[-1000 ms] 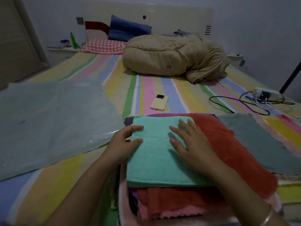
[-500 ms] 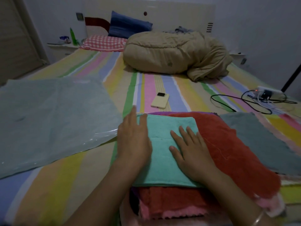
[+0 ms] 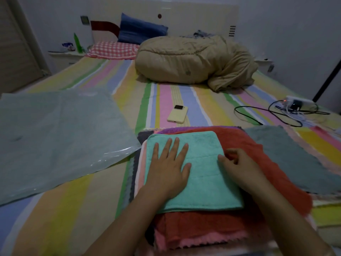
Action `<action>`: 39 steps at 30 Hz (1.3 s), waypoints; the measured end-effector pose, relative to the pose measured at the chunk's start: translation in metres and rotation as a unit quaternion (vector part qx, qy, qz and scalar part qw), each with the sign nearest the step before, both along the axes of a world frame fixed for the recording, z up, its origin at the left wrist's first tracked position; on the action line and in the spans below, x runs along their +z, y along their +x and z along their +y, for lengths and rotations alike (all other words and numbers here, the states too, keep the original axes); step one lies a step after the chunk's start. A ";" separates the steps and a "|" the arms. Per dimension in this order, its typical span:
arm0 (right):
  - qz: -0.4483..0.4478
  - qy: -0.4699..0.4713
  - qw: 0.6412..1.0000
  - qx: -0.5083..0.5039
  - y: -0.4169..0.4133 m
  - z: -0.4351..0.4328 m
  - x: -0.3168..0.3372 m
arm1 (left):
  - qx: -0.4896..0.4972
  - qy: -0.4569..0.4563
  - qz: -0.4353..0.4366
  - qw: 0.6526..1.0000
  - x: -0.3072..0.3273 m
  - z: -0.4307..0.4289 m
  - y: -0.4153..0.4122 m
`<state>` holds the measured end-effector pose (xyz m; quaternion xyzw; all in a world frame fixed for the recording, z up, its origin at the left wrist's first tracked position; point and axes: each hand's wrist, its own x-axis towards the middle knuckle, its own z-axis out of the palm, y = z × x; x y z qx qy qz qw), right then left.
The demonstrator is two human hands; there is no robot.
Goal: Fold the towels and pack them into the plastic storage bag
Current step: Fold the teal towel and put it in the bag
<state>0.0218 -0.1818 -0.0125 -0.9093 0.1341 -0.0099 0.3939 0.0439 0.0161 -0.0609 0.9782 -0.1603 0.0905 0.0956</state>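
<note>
A folded teal towel [image 3: 203, 163] lies on top of a pile of towels on the striped bed. Directly under it is a red towel [image 3: 273, 170], with pink, purple and dark ones beneath. My left hand [image 3: 168, 167] presses flat on the teal towel's left half, fingers straight and spread. My right hand [image 3: 238, 165] sits at the teal towel's right edge with its fingers curled at that edge. A grey towel [image 3: 295, 159] lies spread flat to the right of the pile. The clear plastic storage bag [image 3: 55, 137] lies flat on the bed to the left.
A pale yellow phone [image 3: 177, 116] lies on the bed beyond the pile. A bundled tan duvet [image 3: 191, 61] and pillows [image 3: 114, 49] are at the head of the bed. A power strip with black cables [image 3: 287, 109] sits at the right edge.
My left hand slid from the teal towel's left edge onto its top and now lies flat. My right hand moved right to the towel's right edge and curled its fingers.
</note>
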 end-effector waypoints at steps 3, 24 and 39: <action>0.061 0.148 0.986 0.042 0.002 0.003 0.011 | 0.005 0.006 -0.004 1.000 -0.002 0.000 0.001; -0.119 -0.250 0.923 0.266 -0.008 0.138 -0.003 | 0.187 -0.711 0.240 0.634 0.040 0.073 -0.018; -0.140 -0.093 0.983 0.069 -0.006 0.119 -0.006 | 0.218 -0.518 0.236 0.793 0.040 0.083 -0.018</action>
